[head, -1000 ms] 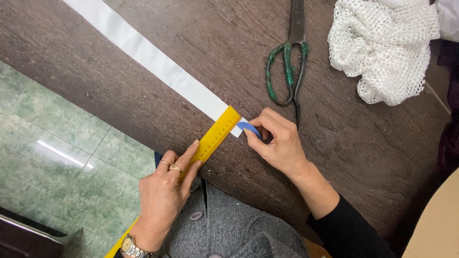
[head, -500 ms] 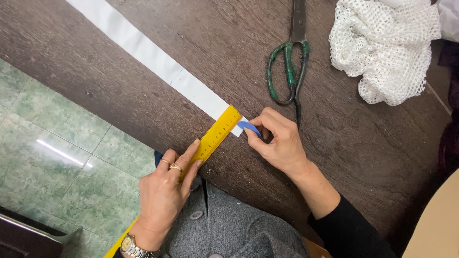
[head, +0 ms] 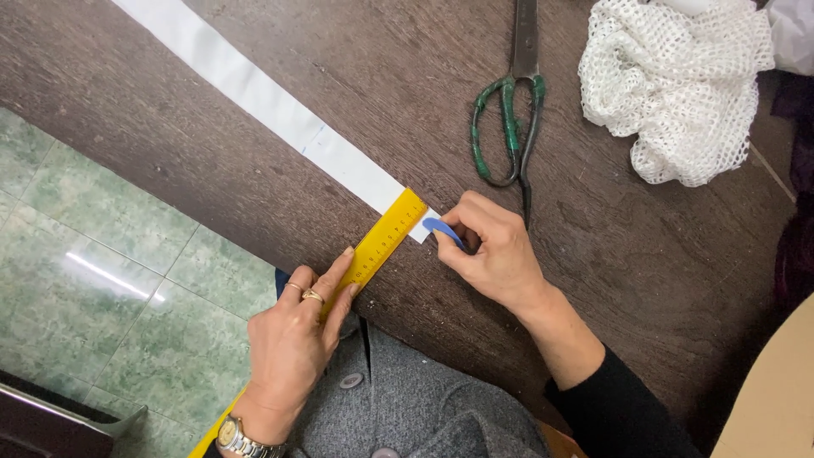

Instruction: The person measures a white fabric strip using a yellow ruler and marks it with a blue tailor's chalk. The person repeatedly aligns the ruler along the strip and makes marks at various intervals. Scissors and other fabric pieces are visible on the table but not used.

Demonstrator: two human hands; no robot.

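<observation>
A long white strip of fabric (head: 254, 89) runs diagonally across the dark wooden table (head: 373, 102) from the upper left. A yellow ruler (head: 386, 240) lies across the strip's near end. My left hand (head: 297, 335), with rings and a wristwatch, presses the ruler flat with its fingers. My right hand (head: 496, 254) pinches a small blue piece of tailor's chalk (head: 442, 229) against the ruler's edge at the strip's end.
Green-handled scissors (head: 509, 119) lie shut on the table just beyond my right hand. A crumpled white mesh cloth (head: 678, 85) sits at the upper right. Green tiled floor (head: 102, 280) shows left of the table edge. A tan surface (head: 776, 399) is at the lower right.
</observation>
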